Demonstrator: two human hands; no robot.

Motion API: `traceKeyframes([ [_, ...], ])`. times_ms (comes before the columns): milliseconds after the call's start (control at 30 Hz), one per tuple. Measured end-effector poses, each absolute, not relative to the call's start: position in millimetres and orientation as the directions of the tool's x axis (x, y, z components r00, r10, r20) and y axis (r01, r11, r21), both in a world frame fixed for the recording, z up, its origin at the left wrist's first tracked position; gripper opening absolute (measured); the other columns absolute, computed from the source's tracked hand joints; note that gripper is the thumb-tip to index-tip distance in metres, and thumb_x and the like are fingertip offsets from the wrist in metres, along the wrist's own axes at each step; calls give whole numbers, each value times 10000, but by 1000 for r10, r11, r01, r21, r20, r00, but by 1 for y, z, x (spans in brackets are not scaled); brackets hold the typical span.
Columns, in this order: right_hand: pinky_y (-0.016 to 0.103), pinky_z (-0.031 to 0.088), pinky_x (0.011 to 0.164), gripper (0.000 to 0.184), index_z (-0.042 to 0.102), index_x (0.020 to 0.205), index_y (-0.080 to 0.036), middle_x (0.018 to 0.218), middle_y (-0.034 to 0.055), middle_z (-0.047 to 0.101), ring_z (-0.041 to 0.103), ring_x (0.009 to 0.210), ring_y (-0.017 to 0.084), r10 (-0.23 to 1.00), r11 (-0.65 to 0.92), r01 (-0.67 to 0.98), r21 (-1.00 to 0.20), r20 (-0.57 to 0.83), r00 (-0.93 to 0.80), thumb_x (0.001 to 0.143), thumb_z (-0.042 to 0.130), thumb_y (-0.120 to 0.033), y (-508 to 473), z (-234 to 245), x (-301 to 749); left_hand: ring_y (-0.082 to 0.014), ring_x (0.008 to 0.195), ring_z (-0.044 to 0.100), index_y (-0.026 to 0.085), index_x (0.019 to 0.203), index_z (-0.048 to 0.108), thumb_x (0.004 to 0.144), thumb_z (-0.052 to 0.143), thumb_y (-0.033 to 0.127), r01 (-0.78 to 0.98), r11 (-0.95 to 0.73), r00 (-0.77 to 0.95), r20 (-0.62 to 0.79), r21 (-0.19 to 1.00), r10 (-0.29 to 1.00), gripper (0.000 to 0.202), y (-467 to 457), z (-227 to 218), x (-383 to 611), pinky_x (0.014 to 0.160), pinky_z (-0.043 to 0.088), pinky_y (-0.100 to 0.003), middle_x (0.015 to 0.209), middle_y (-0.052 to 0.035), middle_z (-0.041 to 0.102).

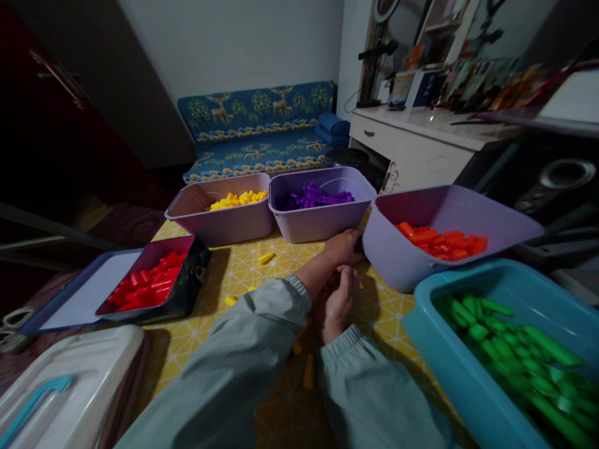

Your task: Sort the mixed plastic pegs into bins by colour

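My left hand reaches forward to the gap between the bin of purple pieces and the bin of orange-red pieces. Its fingertips are hidden beside a small dark patch I cannot make out. My right hand is just behind, below the left wrist, its fingers curled inward; whatever is in them is hidden. Under my forearms lie a few loose orange-yellow pieces on the yellow patterned tablecloth. A yellow piece lies farther left, and another yellow piece sits close to my left sleeve.
At the back left stands a bin of yellow pieces. A dark box at left holds red pieces; a teal tub at right holds green ones. A white lidded container occupies the front left. Beyond are a blue sofa and white dresser.
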State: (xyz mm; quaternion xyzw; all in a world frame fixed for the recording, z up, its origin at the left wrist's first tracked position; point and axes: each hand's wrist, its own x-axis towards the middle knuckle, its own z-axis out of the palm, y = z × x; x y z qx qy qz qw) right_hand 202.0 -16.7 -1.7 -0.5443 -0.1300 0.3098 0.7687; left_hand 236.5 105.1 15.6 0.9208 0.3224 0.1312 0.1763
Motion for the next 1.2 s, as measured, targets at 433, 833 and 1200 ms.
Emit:
traceKeyframes([
  [433, 198, 335, 378, 417, 496, 664, -198, 460, -64, 438, 409, 394, 88, 775, 178, -376, -909, -106, 623, 845, 464, -572, -19, 6, 188, -190, 856, 648, 125, 884, 705, 655, 752, 192, 533, -686, 691, 213, 495, 691, 243, 101, 16, 176, 828, 513, -296, 927, -72, 706],
  [833, 289, 452, 573, 419, 589, 738, -188, 666, 24, 622, 547, 582, 148, 837, 238, 47, -970, 230, 497, 928, 401, -510, -19, 2, 184, -132, 744, 637, 160, 1020, 647, 709, 659, 137, 643, -465, 299, 360, 608, 884, 312, 13, 49, 36, 723, 537, -267, 949, -46, 658],
  [1200, 519, 299, 1023, 312, 705, 995, -140, 1270, 202, 548, 396, 1222, 337, 744, -134, 801, -583, 475, 470, 711, 588, -194, -4, -14, 245, -219, 1029, 627, 193, 1047, 672, 749, 622, 132, 691, -426, 215, 396, 584, 893, 308, -42, 19, 6, 936, 506, -379, 1097, -82, 655],
])
